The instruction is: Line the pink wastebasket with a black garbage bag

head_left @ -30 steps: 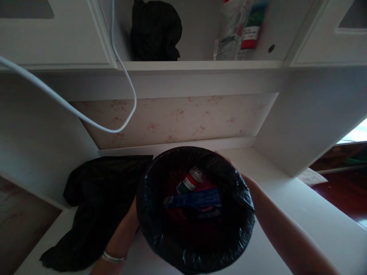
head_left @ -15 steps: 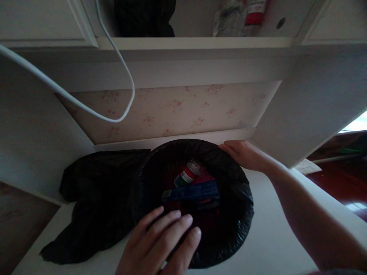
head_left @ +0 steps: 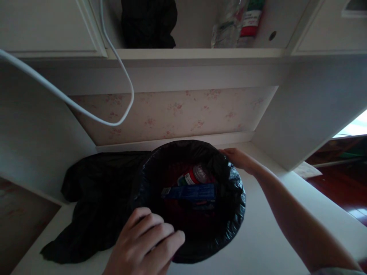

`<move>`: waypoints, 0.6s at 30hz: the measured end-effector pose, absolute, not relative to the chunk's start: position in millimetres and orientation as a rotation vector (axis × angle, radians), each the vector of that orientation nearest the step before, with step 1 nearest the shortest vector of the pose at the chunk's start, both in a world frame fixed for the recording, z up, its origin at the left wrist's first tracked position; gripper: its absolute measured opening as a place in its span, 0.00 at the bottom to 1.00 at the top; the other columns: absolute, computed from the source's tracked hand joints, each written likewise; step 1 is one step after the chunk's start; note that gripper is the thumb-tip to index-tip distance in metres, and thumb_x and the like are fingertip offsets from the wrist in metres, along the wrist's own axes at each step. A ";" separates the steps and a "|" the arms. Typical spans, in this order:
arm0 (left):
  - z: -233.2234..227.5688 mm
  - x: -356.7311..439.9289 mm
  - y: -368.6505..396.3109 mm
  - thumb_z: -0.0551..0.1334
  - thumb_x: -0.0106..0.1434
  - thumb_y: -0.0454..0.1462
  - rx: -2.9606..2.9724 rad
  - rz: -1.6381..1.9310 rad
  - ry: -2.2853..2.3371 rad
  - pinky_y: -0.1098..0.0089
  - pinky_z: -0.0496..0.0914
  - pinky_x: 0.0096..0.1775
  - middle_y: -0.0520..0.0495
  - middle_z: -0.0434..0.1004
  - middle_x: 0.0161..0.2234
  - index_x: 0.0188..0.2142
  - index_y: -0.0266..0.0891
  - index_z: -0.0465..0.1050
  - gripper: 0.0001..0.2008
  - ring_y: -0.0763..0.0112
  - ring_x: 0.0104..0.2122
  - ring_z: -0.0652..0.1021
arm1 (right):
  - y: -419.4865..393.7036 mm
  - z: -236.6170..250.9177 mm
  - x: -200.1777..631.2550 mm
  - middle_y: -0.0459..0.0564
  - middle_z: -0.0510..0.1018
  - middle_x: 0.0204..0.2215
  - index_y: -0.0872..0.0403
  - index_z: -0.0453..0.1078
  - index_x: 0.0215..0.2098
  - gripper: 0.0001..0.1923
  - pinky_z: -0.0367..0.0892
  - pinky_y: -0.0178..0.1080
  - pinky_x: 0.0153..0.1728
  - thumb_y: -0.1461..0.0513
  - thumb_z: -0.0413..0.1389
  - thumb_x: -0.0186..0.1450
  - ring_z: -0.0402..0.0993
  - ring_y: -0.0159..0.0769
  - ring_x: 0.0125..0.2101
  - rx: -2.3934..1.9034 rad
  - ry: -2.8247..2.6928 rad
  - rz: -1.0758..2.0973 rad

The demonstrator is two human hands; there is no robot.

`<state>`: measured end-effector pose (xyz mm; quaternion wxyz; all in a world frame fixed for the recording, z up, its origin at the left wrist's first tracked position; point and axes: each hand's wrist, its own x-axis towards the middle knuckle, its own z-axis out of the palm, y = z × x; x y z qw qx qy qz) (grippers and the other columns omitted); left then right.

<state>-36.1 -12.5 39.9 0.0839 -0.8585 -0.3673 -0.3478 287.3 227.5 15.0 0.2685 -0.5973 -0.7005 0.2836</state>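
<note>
On a white desk (head_left: 272,244) beneath floral wallpaper, a bin's black liner (head_left: 187,202) is gripped at its near rim by the left hand (head_left: 146,244) and far rim by the right hand (head_left: 239,158). Even, opposite pulls should avoid tearing. Half a second earlier, the left fingers lay flat.

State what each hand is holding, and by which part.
Both hold the black bin liner at the bin's rim: left hand on the near edge, right hand on the far edge.
</note>
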 end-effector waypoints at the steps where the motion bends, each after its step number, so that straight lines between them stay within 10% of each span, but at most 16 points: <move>1: 41.5 -37.8 -12.5 0.57 0.69 0.25 -2.563 -1.059 -1.103 0.65 0.68 0.51 0.56 0.84 0.35 0.45 0.44 0.80 0.17 0.71 0.35 0.81 | 223.5 14.4 289.9 0.52 0.78 0.23 0.53 0.72 0.25 0.28 0.70 0.41 0.34 0.40 0.51 0.67 0.75 0.41 0.26 -1.606 -1.854 0.778; 7: 34.5 -38.0 -17.0 0.60 0.64 0.22 -2.517 -1.093 -1.086 0.63 0.69 0.50 0.54 0.85 0.35 0.47 0.42 0.81 0.19 0.70 0.35 0.80 | 178.2 29.2 291.6 0.51 0.80 0.31 0.52 0.73 0.36 0.35 0.71 0.39 0.38 0.33 0.45 0.69 0.76 0.40 0.33 -1.512 -1.706 0.759; 18: 12.9 -24.3 -27.0 0.63 0.69 0.28 -2.372 -1.137 -1.138 0.59 0.67 0.58 0.51 0.87 0.42 0.52 0.43 0.79 0.15 0.68 0.43 0.82 | 167.9 24.8 275.8 0.45 0.66 0.17 0.53 0.68 0.20 0.32 0.54 0.35 0.23 0.35 0.62 0.58 0.61 0.33 0.22 -1.504 -1.500 0.818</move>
